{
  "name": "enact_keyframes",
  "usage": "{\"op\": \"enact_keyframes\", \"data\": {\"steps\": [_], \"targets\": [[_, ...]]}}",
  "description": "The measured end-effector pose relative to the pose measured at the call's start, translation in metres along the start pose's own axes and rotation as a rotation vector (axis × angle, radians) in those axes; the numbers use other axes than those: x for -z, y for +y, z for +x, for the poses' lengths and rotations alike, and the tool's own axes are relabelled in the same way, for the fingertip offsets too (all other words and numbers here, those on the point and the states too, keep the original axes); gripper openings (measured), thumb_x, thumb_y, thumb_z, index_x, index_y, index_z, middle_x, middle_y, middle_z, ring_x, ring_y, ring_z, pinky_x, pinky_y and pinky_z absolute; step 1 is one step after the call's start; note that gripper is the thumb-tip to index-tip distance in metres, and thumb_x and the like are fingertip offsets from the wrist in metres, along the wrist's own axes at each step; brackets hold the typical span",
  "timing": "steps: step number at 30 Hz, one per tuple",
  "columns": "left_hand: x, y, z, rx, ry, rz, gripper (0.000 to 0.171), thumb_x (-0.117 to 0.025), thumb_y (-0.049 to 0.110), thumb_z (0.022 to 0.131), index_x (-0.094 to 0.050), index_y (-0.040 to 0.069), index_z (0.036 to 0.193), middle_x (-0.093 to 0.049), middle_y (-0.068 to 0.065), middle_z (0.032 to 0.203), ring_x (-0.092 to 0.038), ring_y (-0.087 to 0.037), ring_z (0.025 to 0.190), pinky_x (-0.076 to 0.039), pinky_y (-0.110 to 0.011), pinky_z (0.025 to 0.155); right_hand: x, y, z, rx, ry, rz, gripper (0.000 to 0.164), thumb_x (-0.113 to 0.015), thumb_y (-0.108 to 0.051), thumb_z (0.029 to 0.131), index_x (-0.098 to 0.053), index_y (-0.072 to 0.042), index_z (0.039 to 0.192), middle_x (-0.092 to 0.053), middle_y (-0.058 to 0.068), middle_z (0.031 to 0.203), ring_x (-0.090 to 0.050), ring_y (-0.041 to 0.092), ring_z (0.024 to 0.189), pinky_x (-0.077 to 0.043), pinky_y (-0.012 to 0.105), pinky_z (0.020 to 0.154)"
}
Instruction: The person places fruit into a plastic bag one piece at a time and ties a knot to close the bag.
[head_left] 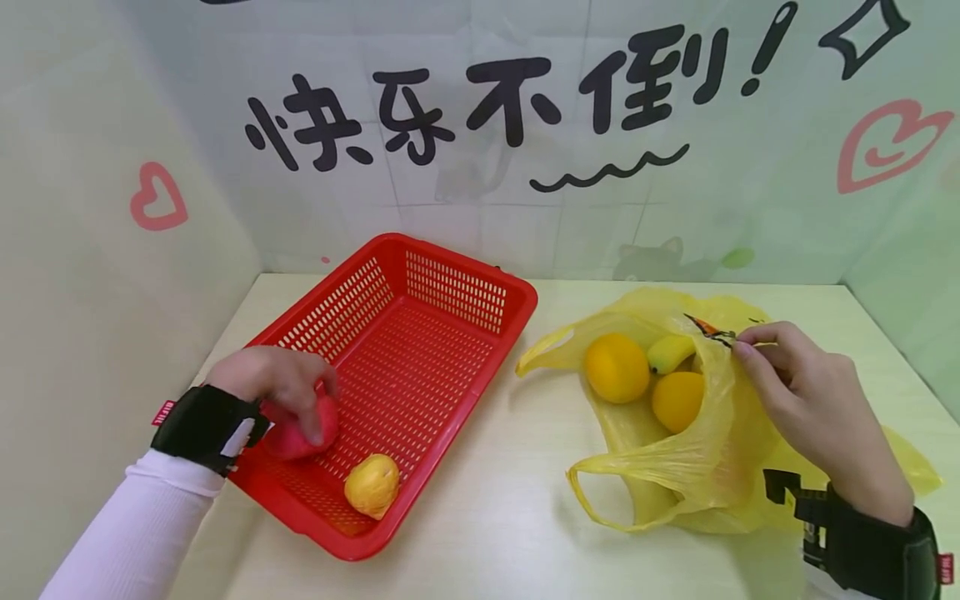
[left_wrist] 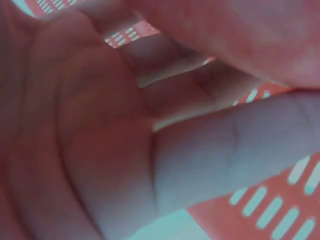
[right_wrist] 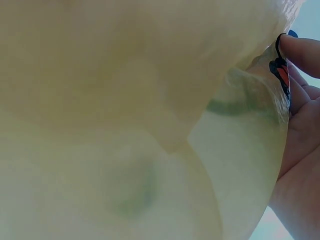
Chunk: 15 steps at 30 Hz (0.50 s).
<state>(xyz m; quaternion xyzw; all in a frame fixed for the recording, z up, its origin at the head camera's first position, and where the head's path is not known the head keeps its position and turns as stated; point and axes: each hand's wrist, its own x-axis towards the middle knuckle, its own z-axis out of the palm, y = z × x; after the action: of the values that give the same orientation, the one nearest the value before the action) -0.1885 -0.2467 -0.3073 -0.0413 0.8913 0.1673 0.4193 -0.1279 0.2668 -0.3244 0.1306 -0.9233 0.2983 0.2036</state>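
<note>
At the near left of the red basket [head_left: 420, 358], my left hand [head_left: 277, 379] grips a pinkish-red round fruit [head_left: 327, 419]. Part of the fruit is hidden under the fingers; its smooth curve [left_wrist: 260, 35] fills the upper right of the left wrist view. A yellow, lumpy fruit [head_left: 372, 486] lies in the basket's near corner. On the right, my right hand [head_left: 813, 400] pinches the rim of a yellow plastic bag [head_left: 720, 471] between thumb and fingertips, by a black-and-orange print [right_wrist: 281, 72]. Inside the bag's mouth show two oranges [head_left: 617, 367] and a yellow-green fruit [head_left: 670, 353] with a dark tip.
The pale table [head_left: 495, 500] runs between basket and bag. One bag handle loop [head_left: 600, 521] lies toward the near side, another points left. A printed white backdrop [head_left: 480, 167] with black lettering stands behind, with side walls at left and right.
</note>
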Motion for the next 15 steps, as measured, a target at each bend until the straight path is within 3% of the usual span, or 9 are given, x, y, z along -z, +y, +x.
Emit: {"op": "enact_keyframes", "data": {"steps": [6, 15], "targets": [[0.0005, 0.0013, 0.0021, 0.014, -0.003, 0.006, 0.076, -0.092, 0.025, 0.062, -0.052, 0.011, 0.124, -0.057, -0.015, 0.116, -0.057, -0.031, 0.102, -0.061, -0.039, 0.076, 0.0013, -0.0006, 0.0009, -0.001, -0.009, 0.000, 0.014, -0.059, -0.008, 0.098, -0.061, 0.000, 0.109, -0.071, 0.029, 0.091, -0.047, -0.009, 0.063, -0.036, 0.010, 0.055], [-0.0016, -0.0002, 0.0042, -0.044, -0.003, 0.054, 0.073, -0.090, 0.031, 0.063, -0.054, 0.015, 0.125, -0.057, -0.013, 0.116, -0.057, -0.030, 0.102, -0.060, -0.038, 0.075, 0.0018, -0.0006, 0.0008, -0.008, -0.022, 0.008, 0.014, -0.059, -0.009, 0.098, -0.061, 0.000, 0.109, -0.072, 0.028, 0.093, -0.049, -0.016, 0.070, -0.039, 0.006, 0.060]]}}
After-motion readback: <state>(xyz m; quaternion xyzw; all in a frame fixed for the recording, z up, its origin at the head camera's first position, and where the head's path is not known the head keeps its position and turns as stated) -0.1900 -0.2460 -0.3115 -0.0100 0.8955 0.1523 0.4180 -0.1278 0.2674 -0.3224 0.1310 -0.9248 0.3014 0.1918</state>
